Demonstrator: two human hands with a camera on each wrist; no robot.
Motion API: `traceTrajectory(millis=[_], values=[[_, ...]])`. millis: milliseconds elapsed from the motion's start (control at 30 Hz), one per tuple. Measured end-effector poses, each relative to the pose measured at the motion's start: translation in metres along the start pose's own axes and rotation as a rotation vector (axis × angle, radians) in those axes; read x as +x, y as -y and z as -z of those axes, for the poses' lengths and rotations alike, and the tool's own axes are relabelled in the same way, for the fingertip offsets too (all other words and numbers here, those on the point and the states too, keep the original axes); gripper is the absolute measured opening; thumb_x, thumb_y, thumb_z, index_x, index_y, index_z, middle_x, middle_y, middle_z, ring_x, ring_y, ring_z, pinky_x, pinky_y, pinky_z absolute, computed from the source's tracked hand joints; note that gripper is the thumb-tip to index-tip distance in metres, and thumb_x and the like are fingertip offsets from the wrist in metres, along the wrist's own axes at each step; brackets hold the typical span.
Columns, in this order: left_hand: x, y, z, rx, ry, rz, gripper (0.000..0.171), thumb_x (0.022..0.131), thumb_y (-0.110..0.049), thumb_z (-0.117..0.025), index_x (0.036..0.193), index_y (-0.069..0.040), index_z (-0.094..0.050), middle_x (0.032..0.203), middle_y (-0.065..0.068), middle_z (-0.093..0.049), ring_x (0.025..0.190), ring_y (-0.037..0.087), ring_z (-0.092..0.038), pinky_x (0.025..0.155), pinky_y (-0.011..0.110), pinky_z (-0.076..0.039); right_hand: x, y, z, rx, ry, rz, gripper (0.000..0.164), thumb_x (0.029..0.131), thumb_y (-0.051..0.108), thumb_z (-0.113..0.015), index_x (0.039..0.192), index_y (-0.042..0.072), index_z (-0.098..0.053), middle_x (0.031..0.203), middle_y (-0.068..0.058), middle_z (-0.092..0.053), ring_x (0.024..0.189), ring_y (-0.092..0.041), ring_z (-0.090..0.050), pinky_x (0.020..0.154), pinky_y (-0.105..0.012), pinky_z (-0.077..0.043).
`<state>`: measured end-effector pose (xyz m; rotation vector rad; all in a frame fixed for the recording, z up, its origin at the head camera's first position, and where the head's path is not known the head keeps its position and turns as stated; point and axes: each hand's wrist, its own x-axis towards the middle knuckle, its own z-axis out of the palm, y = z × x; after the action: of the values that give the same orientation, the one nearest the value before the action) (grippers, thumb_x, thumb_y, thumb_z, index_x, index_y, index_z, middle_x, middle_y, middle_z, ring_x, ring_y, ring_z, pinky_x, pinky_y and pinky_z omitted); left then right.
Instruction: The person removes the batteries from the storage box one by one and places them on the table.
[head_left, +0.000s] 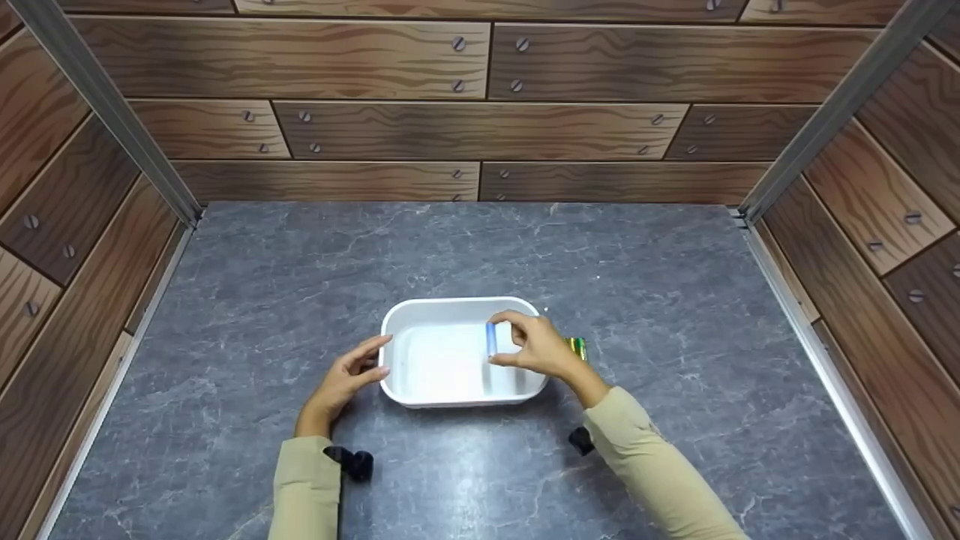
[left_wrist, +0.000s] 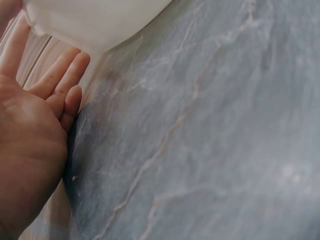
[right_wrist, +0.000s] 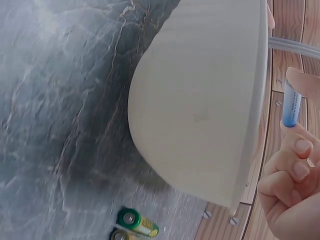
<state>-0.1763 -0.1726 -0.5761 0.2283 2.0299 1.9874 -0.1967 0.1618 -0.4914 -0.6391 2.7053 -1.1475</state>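
A white rectangular plastic tub (head_left: 435,364) stands on the grey marbled table. At its left end, the thumb and index fingertips of my left hand (head_left: 346,382) touch the rim. The other fingers of the left hand (left_wrist: 32,135) are fairly straight beneath the tub's edge in the left wrist view. Over the right part of the tub, my right hand (head_left: 541,349) pinches a blue battery (head_left: 491,340) by its two ends, between thumb and index finger. Print shows on the blue battery (right_wrist: 291,105) in the right wrist view; the remaining fingers are curled.
Green-and-gold batteries (head_left: 576,347) lie on the table just right of the tub, partly hidden by the right hand. Two green batteries (right_wrist: 140,223) show beside the tub in the right wrist view. Wood-patterned walls (head_left: 480,131) with metal corner posts enclose the table.
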Motion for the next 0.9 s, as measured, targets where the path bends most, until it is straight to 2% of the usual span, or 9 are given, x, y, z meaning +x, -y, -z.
traceTrajectory(millis=[267,500,900], values=[[0.000,0.000,-0.001,0.009,-0.006,-0.010,0.060,0.087,-0.005,-0.068,0.142,0.003,-0.044,0.148,0.024,-0.040,0.105,0.003,-0.056,0.088,0.019,-0.049,-0.010,-0.010,0.008,0.036,0.003,-0.026,0.048,0.074,0.022,-0.083,0.117,0.010,-0.065,0.061,0.006,-0.035,0.056,-0.006,-0.030,0.059,-0.020,-0.030],[-0.001,0.001,0.000,-0.005,-0.002,-0.032,0.059,0.087,-0.002,-0.066,0.141,0.006,-0.043,0.147,0.029,-0.040,0.106,0.005,-0.056,0.089,0.018,-0.048,-0.020,-0.021,0.013,0.058,-0.026,-0.019,0.049,0.073,0.020,-0.084,0.115,0.006,-0.065,0.062,0.003,-0.038,0.055,-0.002,-0.031,0.057,-0.019,-0.031],[-0.002,0.001,0.001,0.007,0.017,-0.023,0.060,0.089,-0.006,-0.066,0.143,0.003,-0.042,0.148,0.029,-0.038,0.106,0.004,-0.056,0.087,0.020,-0.049,-0.032,-0.039,0.025,0.122,-0.050,-0.055,0.053,0.072,0.016,-0.084,0.119,0.002,-0.063,0.062,0.002,-0.038,0.055,-0.001,-0.033,0.057,-0.018,-0.032]])
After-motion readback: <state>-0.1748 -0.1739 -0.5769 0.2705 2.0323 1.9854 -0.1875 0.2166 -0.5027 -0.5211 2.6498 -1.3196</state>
